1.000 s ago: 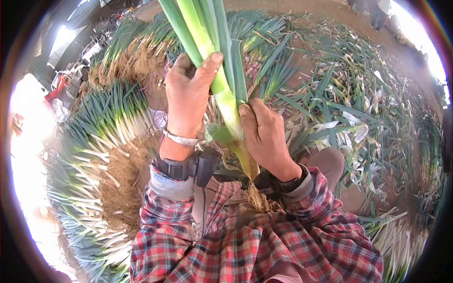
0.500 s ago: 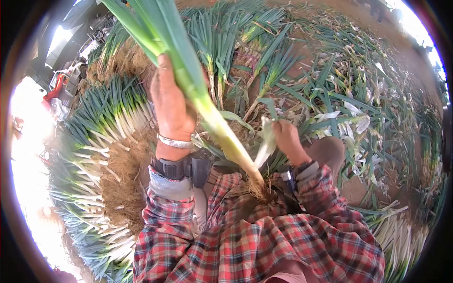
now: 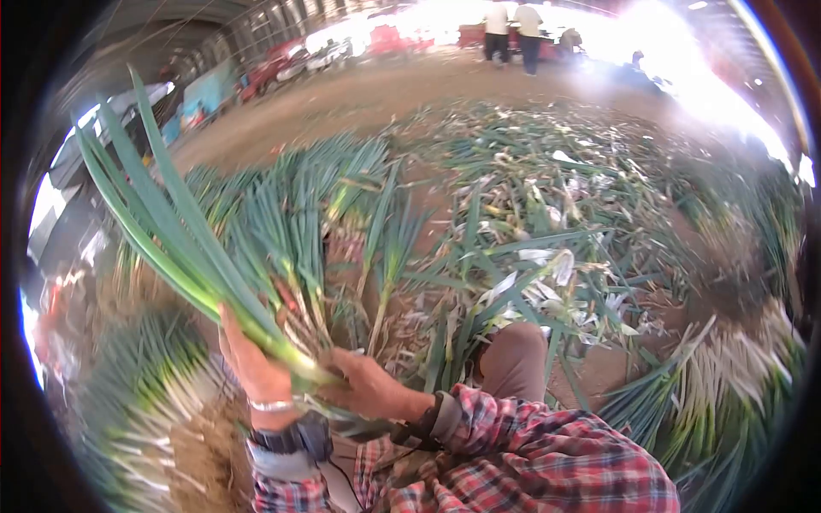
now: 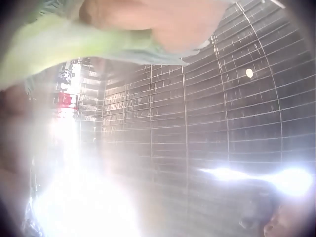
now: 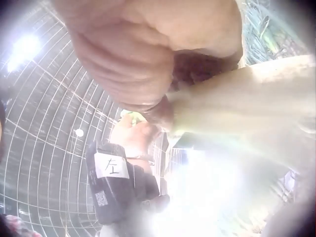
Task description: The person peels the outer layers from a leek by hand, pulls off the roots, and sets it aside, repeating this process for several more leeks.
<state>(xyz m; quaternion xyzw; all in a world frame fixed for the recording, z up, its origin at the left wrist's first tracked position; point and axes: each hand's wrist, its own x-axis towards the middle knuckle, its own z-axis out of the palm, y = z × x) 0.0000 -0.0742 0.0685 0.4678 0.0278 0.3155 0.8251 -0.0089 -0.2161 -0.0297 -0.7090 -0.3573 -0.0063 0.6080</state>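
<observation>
A large leek slants across the left of the head view, its green leaves fanned to the upper left. My left hand holds it around the base of the leaves, and its thumb side is partly hidden. Lower down, my right hand grips the shaft with curled fingers. The right wrist view shows the right hand closed at the pale shaft, with the left hand beyond. A blurred green stalk crosses the left wrist view beside a hand. The root end is hidden.
Rows of leeks lie at the left, and more leeks stand ahead. Loose leaves and peelings cover the ground to the right. A pale-stemmed pile lies at right. Two people stand far back.
The head view has tilted up towards the far ground. The leek has swung to the left and lower. My right hand has left a pale strip of leaf and come back onto the shaft.
</observation>
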